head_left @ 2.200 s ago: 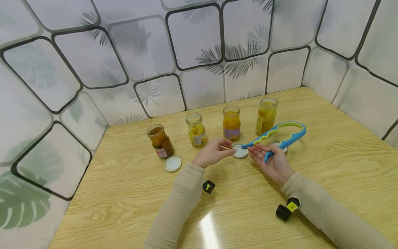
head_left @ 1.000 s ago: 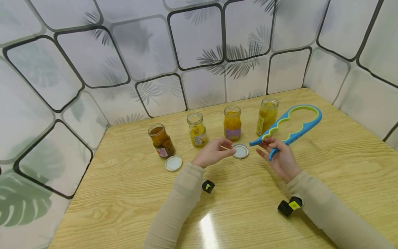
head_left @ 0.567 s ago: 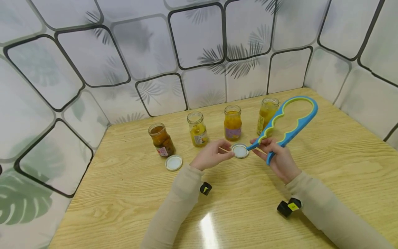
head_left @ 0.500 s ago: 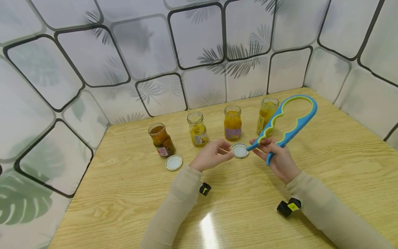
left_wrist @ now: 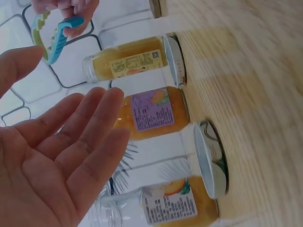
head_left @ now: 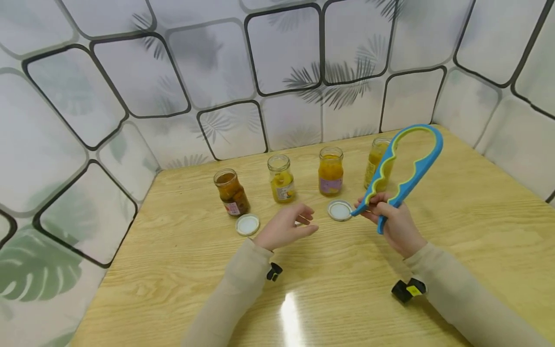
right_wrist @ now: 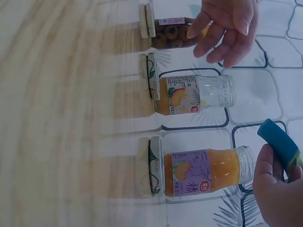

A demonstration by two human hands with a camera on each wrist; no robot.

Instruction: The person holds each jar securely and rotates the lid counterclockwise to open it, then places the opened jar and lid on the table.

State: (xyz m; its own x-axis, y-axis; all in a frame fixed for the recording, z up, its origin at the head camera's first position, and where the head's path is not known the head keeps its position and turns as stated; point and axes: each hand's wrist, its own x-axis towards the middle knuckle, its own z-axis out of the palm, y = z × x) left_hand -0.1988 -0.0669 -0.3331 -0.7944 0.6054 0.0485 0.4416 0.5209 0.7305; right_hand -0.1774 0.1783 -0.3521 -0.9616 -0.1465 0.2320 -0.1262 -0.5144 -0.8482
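Note:
My right hand (head_left: 398, 222) grips the handle ends of a blue and green jar opener (head_left: 412, 183), its loop raised and overlapping the rightmost jar (head_left: 376, 166) in the head view. My left hand (head_left: 287, 226) hovers over the table with fingers relaxed, holding nothing; the left wrist view shows its palm (left_wrist: 57, 156). A white-lined jar lid (head_left: 340, 210) lies between the two hands. Behind them stand lidless glass jars: a dark brown one (head_left: 231, 196), a yellow one (head_left: 284, 185) and an orange one with a purple label (head_left: 331, 176).
Another lid (head_left: 247, 224) lies before the brown jar. The lid by the yellow jar (right_wrist: 152, 75) shows in the right wrist view, mostly hidden by my left hand in the head view. A patterned wall covering (head_left: 286, 118) stands behind the wooden table (head_left: 182, 270).
The right hand has gone from a loose palm-up hold to gripping the jar opener's ends, its loop swung upward. My left hand has drawn back leftward from the lid. The head view shifted slightly.

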